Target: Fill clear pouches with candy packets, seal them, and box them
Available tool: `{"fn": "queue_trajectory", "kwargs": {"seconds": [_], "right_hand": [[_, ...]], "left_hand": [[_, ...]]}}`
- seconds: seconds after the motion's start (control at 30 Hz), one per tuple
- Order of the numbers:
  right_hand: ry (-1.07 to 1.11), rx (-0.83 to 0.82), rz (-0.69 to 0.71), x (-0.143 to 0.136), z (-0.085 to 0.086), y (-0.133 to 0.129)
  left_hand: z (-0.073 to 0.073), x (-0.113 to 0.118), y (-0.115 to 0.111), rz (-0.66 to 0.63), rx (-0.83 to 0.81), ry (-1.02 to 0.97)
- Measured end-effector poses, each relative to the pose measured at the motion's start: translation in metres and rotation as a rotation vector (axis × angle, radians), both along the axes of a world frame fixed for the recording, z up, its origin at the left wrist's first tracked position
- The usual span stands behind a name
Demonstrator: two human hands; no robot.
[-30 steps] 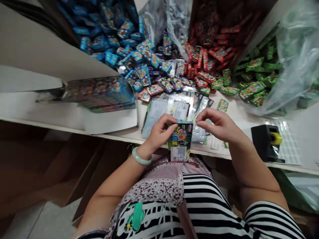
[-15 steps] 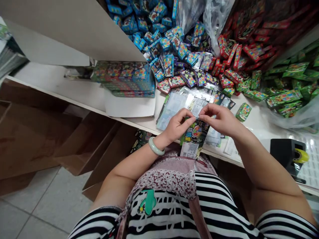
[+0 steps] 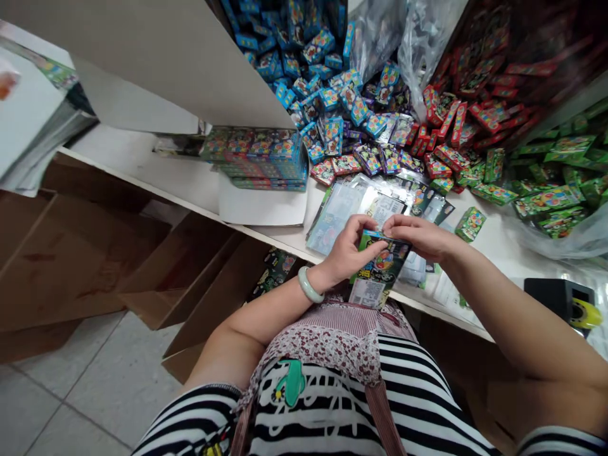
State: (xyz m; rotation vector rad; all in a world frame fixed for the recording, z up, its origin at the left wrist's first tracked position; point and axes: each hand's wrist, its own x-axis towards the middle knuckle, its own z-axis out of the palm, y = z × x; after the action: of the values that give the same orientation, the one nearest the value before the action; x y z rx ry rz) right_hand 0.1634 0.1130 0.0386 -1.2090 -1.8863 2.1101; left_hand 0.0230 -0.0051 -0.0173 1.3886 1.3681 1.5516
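Two hands (image 3: 350, 252) on one packet (image 3: 379, 273)

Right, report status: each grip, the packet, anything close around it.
Left grip pinching the dark packet near its top. Right grip at its top edge, firm hold unclear. Flat packets lie close beyond.

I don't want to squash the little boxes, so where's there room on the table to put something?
The white table has a bare strip between the paper stack and the colourful stack. A smaller patch separates the lone green box from the tape dispenser. Beyond the black packet, flat packets and heaped little boxes crowd it.
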Motion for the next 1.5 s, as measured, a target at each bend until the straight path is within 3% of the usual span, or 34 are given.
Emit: {"fn": "queue_trajectory", "kwargs": {"seconds": [0.07, 0.17, 0.27, 0.33, 0.4, 0.47, 0.57, 0.67, 0.83, 0.93, 1.0, 1.07, 1.13, 1.23, 1.3, 1.5], "right_hand": [[-0.03, -0.127, 0.025, 0.0, 0.0, 0.001], [0.007, -0.107, 0.04, 0.004, 0.003, 0.003], [0.119, 0.064, -0.022, 0.01, 0.005, 0.01], [0.162, 0.194, -0.085, 0.012, 0.002, 0.016], [0.162, 0.301, -0.104, 0.011, -0.004, 0.018], [0.138, 0.387, -0.059, 0.009, -0.015, 0.015], [0.115, 0.481, 0.087, 0.004, -0.03, 0.003], [0.094, 0.556, 0.178, 0.003, -0.041, -0.005], [0.021, 0.639, 0.18, 0.018, -0.051, 0.018], [-0.083, 0.762, 0.135, 0.02, -0.057, 0.042], [-0.147, 0.92, 0.109, 0.013, -0.061, 0.053], [-0.196, 1.064, 0.139, -0.001, -0.065, 0.056], [-0.246, 1.139, 0.207, -0.015, -0.069, 0.052], [-0.317, 1.187, 0.269, -0.028, -0.072, 0.04], [-0.337, 1.198, 0.289, -0.03, -0.071, 0.036], [-0.403, 1.178, 0.347, -0.031, -0.062, 0.039]], "left_hand": [[-0.004, -0.001, -0.015, -0.143, -0.12, -0.051], [0.003, -0.018, -0.044, -0.287, -0.166, -0.039], [0.038, -0.057, -0.072, -0.147, -0.002, 0.167], [0.069, -0.095, -0.081, 0.094, 0.151, 0.395], [0.093, -0.137, -0.077, 0.283, 0.205, 0.644], [0.102, -0.178, -0.06, 0.393, 0.186, 0.856], [0.089, -0.222, -0.023, 0.476, -0.049, 1.028], [0.062, -0.241, 0.005, 0.455, -0.117, 1.048], [0.036, -0.254, 0.01, 0.413, -0.158, 0.937], [0.028, -0.234, 0.005, 0.491, -0.052, 0.878], [0.019, -0.195, 0.001, 0.466, 0.037, 0.868], [0.006, -0.14, -0.002, 0.167, -0.031, 0.844], [-0.008, -0.085, -0.003, -0.126, -0.234, 0.869], [-0.023, -0.033, 0.0, -0.226, -0.456, 0.888], [-0.028, -0.023, 0.004, -0.217, -0.526, 0.889], [-0.032, -0.029, 0.007, -0.248, -0.527, 0.883]]}}
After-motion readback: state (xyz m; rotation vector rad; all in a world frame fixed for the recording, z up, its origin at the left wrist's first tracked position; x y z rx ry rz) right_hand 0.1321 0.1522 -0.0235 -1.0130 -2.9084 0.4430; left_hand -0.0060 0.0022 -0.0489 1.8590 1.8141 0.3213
